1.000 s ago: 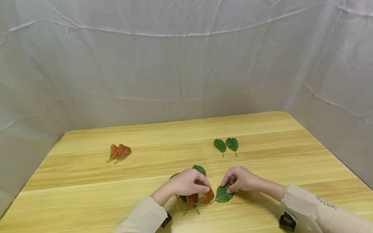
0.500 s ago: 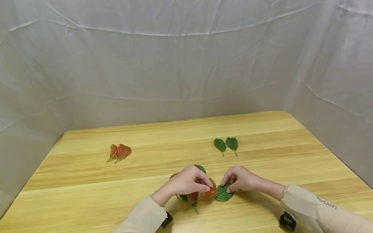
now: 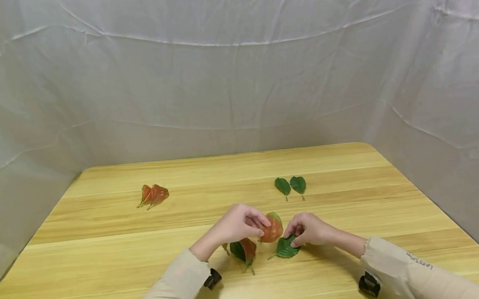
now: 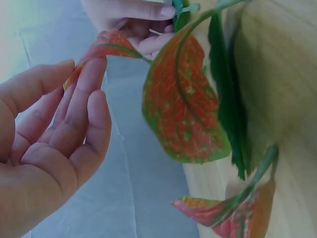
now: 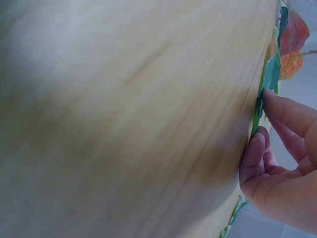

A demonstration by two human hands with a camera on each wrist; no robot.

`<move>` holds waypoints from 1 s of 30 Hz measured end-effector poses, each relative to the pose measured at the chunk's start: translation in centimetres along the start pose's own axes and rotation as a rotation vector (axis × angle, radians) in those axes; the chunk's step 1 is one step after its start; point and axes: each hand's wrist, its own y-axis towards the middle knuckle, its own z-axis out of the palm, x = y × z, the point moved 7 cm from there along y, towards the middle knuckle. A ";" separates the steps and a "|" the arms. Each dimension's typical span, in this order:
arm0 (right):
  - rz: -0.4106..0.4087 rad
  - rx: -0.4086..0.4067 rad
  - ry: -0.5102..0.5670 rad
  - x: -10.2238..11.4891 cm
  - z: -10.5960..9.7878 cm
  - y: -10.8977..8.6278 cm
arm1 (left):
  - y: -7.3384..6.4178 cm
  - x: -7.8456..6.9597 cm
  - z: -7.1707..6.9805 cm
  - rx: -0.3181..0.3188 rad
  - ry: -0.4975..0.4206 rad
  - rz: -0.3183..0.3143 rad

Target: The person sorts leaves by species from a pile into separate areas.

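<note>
Between thumb and fingers my left hand pinches a red leaf with a greenish tip, raised over the middle of the table. My right hand pinches the edge of a green serrated leaf close over the wood, its stem pointing left. Below my left hand lie another green leaf and a red leaf, overlapping, partly hidden by the hand. In the left wrist view, a red leaf speckled with green stands out in front of a green one, and a smaller red leaf is lower down.
Two overlapping red leaves lie at the back left of the wooden table. Two green leaves sit side by side at the back right. Grey sheeting hangs behind and along both sides.
My left hand has lifted the red leaf from the small pile, up and slightly right, uncovering more of the leaves beneath. My right hand has stayed in place with its green leaf.
</note>
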 end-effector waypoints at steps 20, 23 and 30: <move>0.014 0.003 0.021 0.1 0.0 -0.1 | -0.9 0.8 -4.7 -0.220 0.051 -0.043; 0.016 0.003 0.031 0.2 0.0 -0.2 | -1.1 1.2 -5.3 -0.251 0.045 -0.057; 0.008 0.006 0.009 0.1 0.0 -0.2 | -1.6 1.9 -6.4 -0.308 0.047 -0.092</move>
